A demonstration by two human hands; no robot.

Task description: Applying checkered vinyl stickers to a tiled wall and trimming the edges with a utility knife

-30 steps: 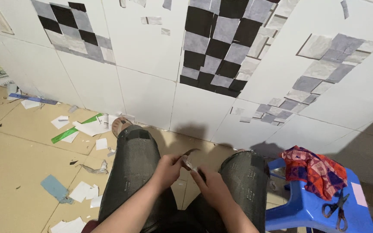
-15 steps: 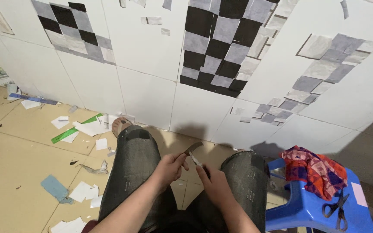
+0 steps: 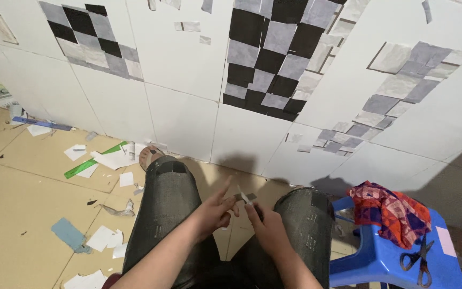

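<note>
White wall tiles point(image 3: 183, 115) fill the background, and squares of black, grey and pale sticker are stuck on them in three checkered patches: a small patch point(image 3: 89, 37) at upper left, a large dense patch point(image 3: 284, 59) in the middle, and a looser diagonal run point(image 3: 391, 91) on the right. These patches look ragged at their edges and much of the wall is bare, so the covering seems partly done, with plenty left, though how much is meant to be covered cannot be judged. Seated with knees apart in dark jeans point(image 3: 169, 208), the person holds a small grey sticker piece point(image 3: 246, 197) between both hands, low in the middle of the view. Its left hand point(image 3: 212, 211) pinches one end with the forefinger raised, and the right hand point(image 3: 266, 227) nips the other end, where a thin white strip stands up, perhaps backing paper; this is too small to tell. Paper scraps point(image 3: 100, 158), a green ruler point(image 3: 93, 160) and a blue ruler point(image 3: 41, 124) litter the tan floor point(image 3: 22, 203). On the blue plastic stool point(image 3: 380, 257) at right lie a patterned cloth point(image 3: 394, 211) and scissors point(image 3: 418, 259). Both forearms are cut off by the lower edge.
</note>
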